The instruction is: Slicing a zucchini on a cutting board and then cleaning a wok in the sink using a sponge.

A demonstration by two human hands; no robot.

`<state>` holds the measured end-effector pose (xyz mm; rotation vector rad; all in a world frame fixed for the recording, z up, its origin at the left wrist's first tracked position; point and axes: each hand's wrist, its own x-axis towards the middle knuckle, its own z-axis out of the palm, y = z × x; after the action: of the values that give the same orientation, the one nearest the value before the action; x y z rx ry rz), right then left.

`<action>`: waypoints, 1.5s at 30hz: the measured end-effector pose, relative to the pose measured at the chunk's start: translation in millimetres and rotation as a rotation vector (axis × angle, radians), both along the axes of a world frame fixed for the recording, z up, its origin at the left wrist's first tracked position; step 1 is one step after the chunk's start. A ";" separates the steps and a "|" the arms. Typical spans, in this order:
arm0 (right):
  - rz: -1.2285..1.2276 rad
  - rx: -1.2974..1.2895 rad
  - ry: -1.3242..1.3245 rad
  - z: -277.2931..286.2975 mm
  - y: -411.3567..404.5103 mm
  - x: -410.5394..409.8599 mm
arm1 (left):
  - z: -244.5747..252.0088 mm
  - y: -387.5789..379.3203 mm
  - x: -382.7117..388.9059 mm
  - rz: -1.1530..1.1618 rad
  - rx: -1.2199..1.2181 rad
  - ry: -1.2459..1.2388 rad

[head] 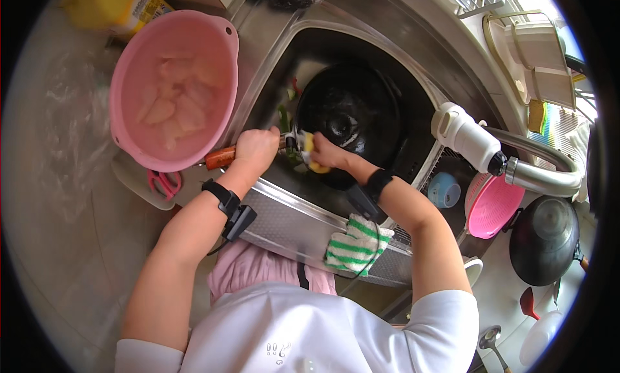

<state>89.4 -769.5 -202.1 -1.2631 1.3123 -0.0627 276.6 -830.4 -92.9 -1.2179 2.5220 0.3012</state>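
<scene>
A black wok (346, 116) lies in the stainless steel sink (271, 99), its dark inside facing up and shiny with wet. My left hand (256, 150) is closed around its wooden handle (220, 158), which reaches over the sink's near left rim. In my right hand (329, 152) is a yellow and white sponge (312, 155), pressed at the wok's near left edge beside the handle joint. Green and red vegetable scraps (284, 118) rest on the sink floor left of the wok. My palm and fingers hide part of the sponge.
Left of the sink stands a pink basin (123, 106) of water with pale pieces in it, near pink-handled scissors (164, 183). A striped cloth (358, 244) hangs on the front edge. At right are a faucet (542, 174), blue bowl (443, 190), pink colander (494, 208) and another wok (545, 242).
</scene>
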 end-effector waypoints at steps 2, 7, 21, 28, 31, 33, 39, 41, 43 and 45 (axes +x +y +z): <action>0.236 -0.200 0.463 -43.3 35.7 -51.7 | 0.3 -3.2 -5.3 -0.006 -0.009 0.038; -0.161 -0.202 0.546 -62.8 -35.3 -117.7 | 0.4 -2.0 -7.8 -0.002 -0.029 0.057; -0.162 -0.063 0.323 -28.5 -14.2 -60.3 | -11.8 -1.2 -11.6 -0.019 -0.116 0.129; -0.643 -0.457 -0.089 135.7 -146.4 27.6 | -12.4 -1.9 2.8 0.005 -0.088 0.077; -0.745 -0.499 -0.320 159.5 -180.9 42.8 | -9.2 -1.3 -5.2 -0.022 -0.086 0.112; -0.764 -0.328 -0.499 164.2 -180.7 51.0 | -8.6 0.3 -8.1 -0.040 -0.084 0.111; -0.668 -0.381 -0.258 177.5 -96.6 8.7 | -13.2 -5.5 -5.0 0.000 0.029 -0.001; -0.336 -0.652 0.047 175.0 -59.0 -30.5 | -5.5 -3.9 -6.7 -0.023 -0.027 0.074; -0.327 -0.670 0.077 182.5 -31.1 -68.5 | -4.3 -4.9 -7.6 -0.037 -0.018 0.081; -0.172 -0.810 0.241 185.0 -14.0 -108.4 | -3.1 -4.6 -9.7 -0.047 0.007 0.063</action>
<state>-19.0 -783.6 -17.0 -1.8669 1.6780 -0.6326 266.9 -835.0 -95.9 -1.1618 2.5971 0.3418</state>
